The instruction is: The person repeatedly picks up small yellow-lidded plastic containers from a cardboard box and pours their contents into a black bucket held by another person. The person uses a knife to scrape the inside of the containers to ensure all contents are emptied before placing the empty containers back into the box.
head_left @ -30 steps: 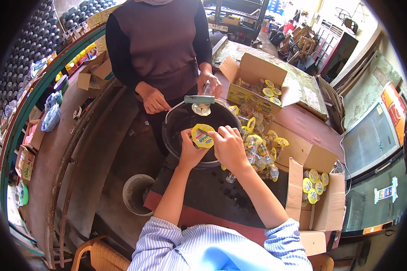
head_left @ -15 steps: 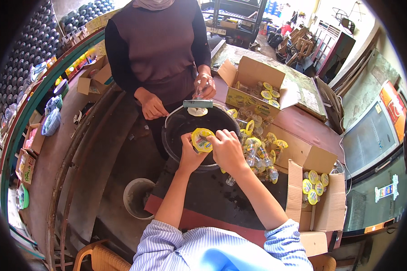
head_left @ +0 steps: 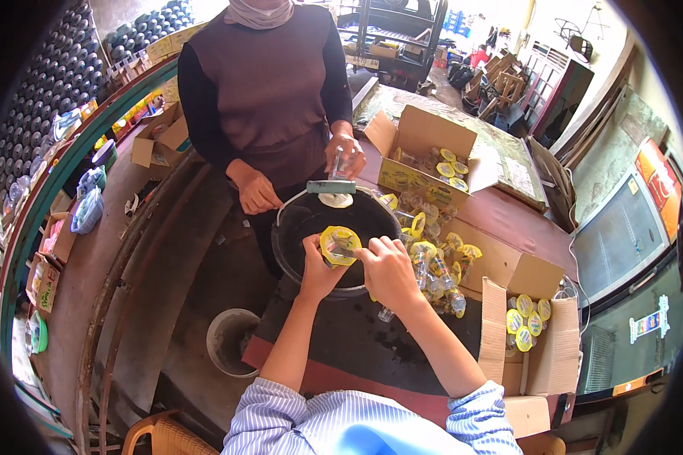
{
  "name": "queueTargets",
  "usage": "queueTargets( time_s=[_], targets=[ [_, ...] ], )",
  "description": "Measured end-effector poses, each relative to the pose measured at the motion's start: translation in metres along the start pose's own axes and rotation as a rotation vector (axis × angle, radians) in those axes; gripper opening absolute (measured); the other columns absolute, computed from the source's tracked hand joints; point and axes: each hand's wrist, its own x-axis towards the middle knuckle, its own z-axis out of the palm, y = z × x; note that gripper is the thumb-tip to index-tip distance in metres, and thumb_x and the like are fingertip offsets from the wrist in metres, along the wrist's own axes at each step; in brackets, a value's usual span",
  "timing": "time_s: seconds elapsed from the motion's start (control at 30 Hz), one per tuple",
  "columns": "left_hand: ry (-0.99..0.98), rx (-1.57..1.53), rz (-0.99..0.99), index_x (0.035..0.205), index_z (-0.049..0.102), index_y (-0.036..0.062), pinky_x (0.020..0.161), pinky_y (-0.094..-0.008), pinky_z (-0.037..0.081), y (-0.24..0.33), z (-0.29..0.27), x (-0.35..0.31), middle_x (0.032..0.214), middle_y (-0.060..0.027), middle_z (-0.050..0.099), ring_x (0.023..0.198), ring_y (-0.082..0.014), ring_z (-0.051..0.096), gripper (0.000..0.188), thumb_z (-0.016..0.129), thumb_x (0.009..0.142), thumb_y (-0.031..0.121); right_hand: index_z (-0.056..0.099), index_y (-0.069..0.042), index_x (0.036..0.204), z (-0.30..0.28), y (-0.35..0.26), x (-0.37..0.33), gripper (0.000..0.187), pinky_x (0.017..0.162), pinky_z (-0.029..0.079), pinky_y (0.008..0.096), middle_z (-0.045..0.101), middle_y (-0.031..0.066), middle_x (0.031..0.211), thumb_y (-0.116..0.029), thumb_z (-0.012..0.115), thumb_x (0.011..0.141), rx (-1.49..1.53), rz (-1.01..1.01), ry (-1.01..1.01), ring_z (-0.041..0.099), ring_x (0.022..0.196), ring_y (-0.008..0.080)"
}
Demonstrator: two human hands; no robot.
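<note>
My left hand [head_left: 320,267] is closed round a plastic drink cup [head_left: 341,246] with a yellow-rimmed film lid, over the near side of a black bucket [head_left: 287,262]. The cup's lid faces up, and its middle now looks dark and see-through, as if cut open. My right hand [head_left: 387,267] is closed at the lid's right edge in a pinch; what its fingers grip is too small to make out. Across the bucket, a person's hand [head_left: 344,154] holds a clear cup [head_left: 339,168] behind the bucket's green handle grip [head_left: 331,186]. A pale film lid [head_left: 335,200] shows below that grip.
Right of the bucket lies a heap of clear cups [head_left: 436,269] with yellow lids. An open carton [head_left: 425,178] of cups stands behind the heap, another carton [head_left: 552,341] at the right. A pale bucket [head_left: 234,341] stands below left, near a wicker chair [head_left: 171,436].
The printed film in the middle of my cup's lid has given way to a dark opening. My right hand has shifted slightly right and down. The person's clear cup has tilted more upright.
</note>
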Motion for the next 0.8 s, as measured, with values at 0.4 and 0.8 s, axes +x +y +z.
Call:
queueTargets(
  time_s=[0.4,0.8],
  targets=[
    [0.019,0.015,0.015,0.103,0.029,0.0003,0.08,-0.0308,0.04,-0.008,0.0,-0.002,0.098,-0.014,0.046,0.092,-0.0201,0.051,0.063,0.074,0.062,0.011,0.061,-0.006,0.087,-0.04,0.011,-0.068,0.018,0.061,0.036,0.0307,0.047,0.0069,0.065,0.0,0.054,0.071,0.173,0.297,0.177,0.047,0.064,0.0196],
    [-0.066,0.069,0.019,0.104,0.029,0.0005,0.082,-0.0322,0.039,-0.01,0.005,-0.001,0.099,-0.0145,0.045,0.092,-0.0221,0.05,0.061,0.073,0.064,0.013,0.051,-0.003,0.109,-0.045,0.081,-0.34,0.025,0.056,0.039,0.0187,0.053,-0.0007,0.072,-0.012,0.046,0.086,1.308,1.211,1.158,0.048,0.064,0.005]
  ],
)
